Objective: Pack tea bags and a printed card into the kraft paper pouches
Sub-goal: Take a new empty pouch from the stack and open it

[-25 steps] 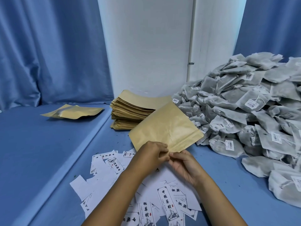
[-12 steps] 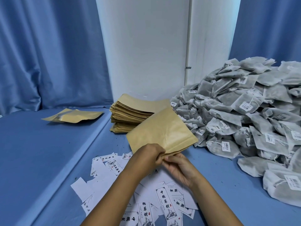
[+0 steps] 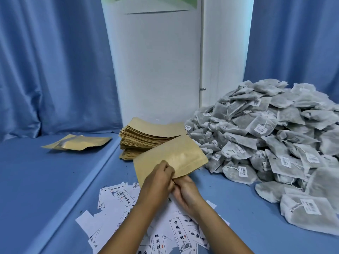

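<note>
A kraft paper pouch [image 3: 176,158] is held tilted just above the blue table, its far end pointing up and right. My left hand [image 3: 157,177] pinches its near edge from above. My right hand [image 3: 185,191] pinches the same edge from below, touching the left hand. Printed cards [image 3: 180,235] with black characters lie scattered under my forearms. A big heap of grey tea bags [image 3: 271,143] with white barcode tags fills the right side. A stack of flat pouches [image 3: 146,138] lies behind the held one.
Another kraft pouch [image 3: 78,143] lies on the raised blue surface [image 3: 36,180] at left, which is separated by a long step edge. A white column [image 3: 156,70] and blue curtains [image 3: 55,61] close off the back.
The pouch has sunk lower and tipped flatter toward the table. Both hands stayed pinched on its near edge and closed in on each other. The view has tilted slightly upward.
</note>
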Available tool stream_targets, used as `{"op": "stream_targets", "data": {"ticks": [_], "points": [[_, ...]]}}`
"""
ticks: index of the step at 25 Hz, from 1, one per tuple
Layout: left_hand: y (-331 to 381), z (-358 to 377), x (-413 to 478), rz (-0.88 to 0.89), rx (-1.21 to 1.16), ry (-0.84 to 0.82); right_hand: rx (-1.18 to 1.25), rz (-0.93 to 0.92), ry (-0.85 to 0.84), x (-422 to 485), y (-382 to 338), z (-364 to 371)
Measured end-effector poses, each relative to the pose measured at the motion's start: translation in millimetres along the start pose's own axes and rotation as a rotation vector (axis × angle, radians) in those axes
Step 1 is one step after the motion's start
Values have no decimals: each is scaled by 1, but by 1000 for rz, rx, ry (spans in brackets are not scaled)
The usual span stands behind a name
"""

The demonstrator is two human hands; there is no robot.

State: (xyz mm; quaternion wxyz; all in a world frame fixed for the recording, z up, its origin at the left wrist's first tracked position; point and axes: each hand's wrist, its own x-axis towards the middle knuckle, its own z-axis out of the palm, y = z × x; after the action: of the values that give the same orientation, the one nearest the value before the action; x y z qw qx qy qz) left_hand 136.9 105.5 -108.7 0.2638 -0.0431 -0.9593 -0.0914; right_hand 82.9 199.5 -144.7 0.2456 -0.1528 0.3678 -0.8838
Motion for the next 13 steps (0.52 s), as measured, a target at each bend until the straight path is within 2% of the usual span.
{"op": "stream_targets", "data": {"ticks": [4,8,11,13], "points": [[7,-29,14,137,120,419,-158,-104,-72,7,-32,48],[12,-66,42,245,228,840,-41,-190,-232,13,-67,89],[12,-68,54,349,318,867,129,-112,-277,18,-71,87],[8,-49,48,323,348,652,217,-12,-204,20,-54,64]]}}
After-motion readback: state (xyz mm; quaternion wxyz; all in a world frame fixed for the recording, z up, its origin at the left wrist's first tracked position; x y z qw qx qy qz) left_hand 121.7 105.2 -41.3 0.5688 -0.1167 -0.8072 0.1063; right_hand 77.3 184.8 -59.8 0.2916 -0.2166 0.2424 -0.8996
